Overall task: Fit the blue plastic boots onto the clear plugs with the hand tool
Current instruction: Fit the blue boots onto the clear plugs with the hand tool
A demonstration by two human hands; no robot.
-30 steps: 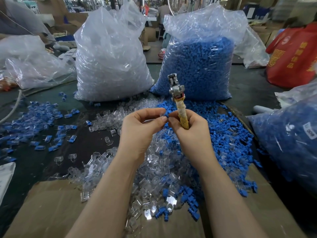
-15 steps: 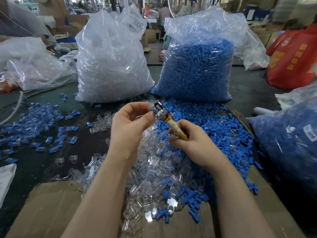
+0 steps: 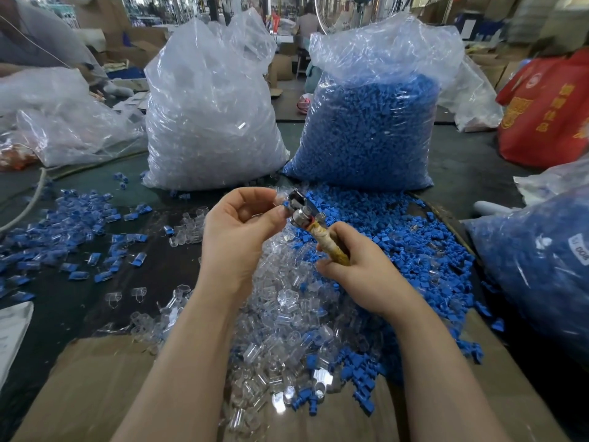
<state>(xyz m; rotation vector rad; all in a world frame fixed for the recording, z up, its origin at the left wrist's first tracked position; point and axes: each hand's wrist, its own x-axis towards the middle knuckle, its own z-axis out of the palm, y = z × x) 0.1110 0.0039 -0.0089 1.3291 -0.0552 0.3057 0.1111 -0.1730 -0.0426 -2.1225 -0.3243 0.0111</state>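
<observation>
My right hand (image 3: 360, 269) grips the tan wrapped handle of the hand tool (image 3: 314, 223), whose metal head tilts up to the left. My left hand (image 3: 242, 231) pinches a small blue boot (image 3: 286, 204) against that metal head, with a clear plug partly visible at my fingertips. Below my hands lies a heap of loose clear plugs (image 3: 287, 301). Loose blue boots (image 3: 398, 231) are spread to its right.
A big bag of clear plugs (image 3: 210, 116) and a big bag of blue boots (image 3: 366, 129) stand behind. Assembled blue-and-clear pieces (image 3: 73, 224) lie scattered at left. Another blue-filled bag (image 3: 541, 266) sits at right, a red bag (image 3: 548, 110) beyond it. Cardboard (image 3: 95, 387) covers the near table.
The tool has swung from upright to tilted left, and my left hand has come up to its head with a blue boot pinched there.
</observation>
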